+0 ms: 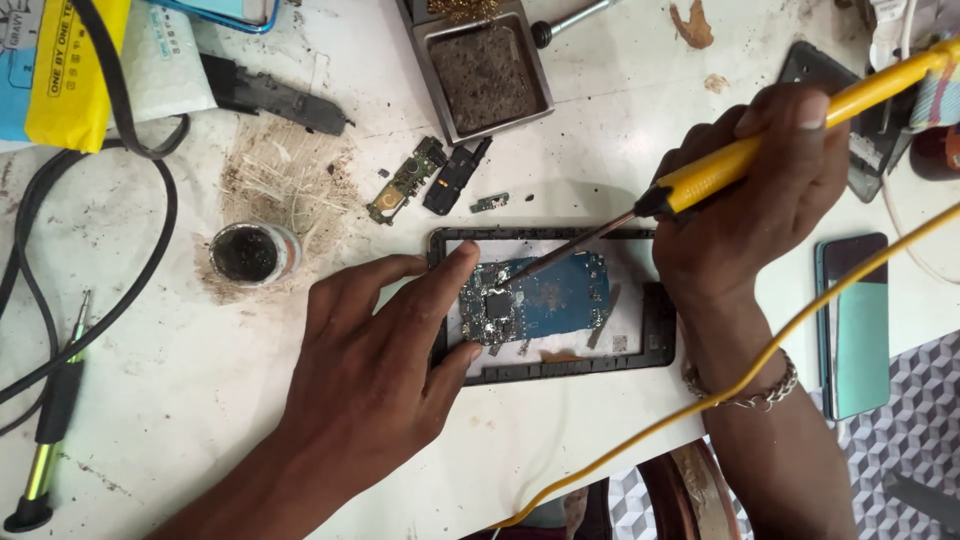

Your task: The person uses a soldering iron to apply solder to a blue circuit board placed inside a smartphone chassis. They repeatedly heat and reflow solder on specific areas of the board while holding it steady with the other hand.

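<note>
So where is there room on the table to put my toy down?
Bare table lies between the green screwdriver, the small round jar and the left hand. It is crowded around the circuit board, where the right hand holds the yellow soldering iron.

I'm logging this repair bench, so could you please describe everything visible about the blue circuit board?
The blue circuit board lies flat inside a black rectangular phone frame on the white table. Its left part carries silvery shields and a dark square chip; the right part is bare blue. The left hand pins its left edge with thumb and forefinger. The yellow soldering iron, held in the right hand, touches its tip near the chip.
</note>
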